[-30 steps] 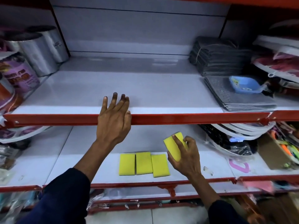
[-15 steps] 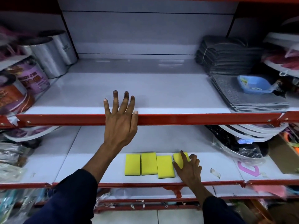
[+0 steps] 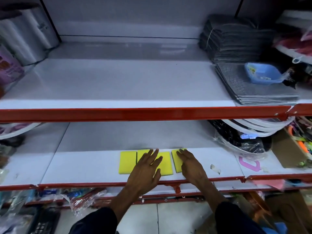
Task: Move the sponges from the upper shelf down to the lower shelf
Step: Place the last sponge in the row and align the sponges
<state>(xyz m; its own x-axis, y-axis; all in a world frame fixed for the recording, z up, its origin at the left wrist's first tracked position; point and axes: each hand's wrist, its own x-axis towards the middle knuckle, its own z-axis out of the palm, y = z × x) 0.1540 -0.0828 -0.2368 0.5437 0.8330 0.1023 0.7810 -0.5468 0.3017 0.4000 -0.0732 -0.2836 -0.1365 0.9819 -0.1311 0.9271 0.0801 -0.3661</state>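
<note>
Several yellow sponges lie flat in a row near the front of the lower shelf (image 3: 84, 166). The leftmost sponge (image 3: 127, 162) is uncovered. My left hand (image 3: 146, 171) rests palm down, fingers spread, over the middle sponges (image 3: 166, 163). Palm down too, my right hand (image 3: 190, 164) lies on the rightmost sponge (image 3: 175, 160), which sits a small gap to the right of the others. Neither hand grips anything. I see no sponge on the upper shelf (image 3: 118, 85).
Grey mat stacks (image 3: 236, 43) and a blue plastic tray (image 3: 261, 74) sit at the upper shelf's right. Wrapped rolls (image 3: 28, 36) stand at its left. A red rail (image 3: 135, 114) edges the upper shelf. Wrapped plates (image 3: 241, 142) and a cardboard box (image 3: 287, 149) crowd the lower right.
My left hand came off the upper rail down onto the middle sponges. My right hand laid the last sponge flat at the row's right end and now rests on it.
</note>
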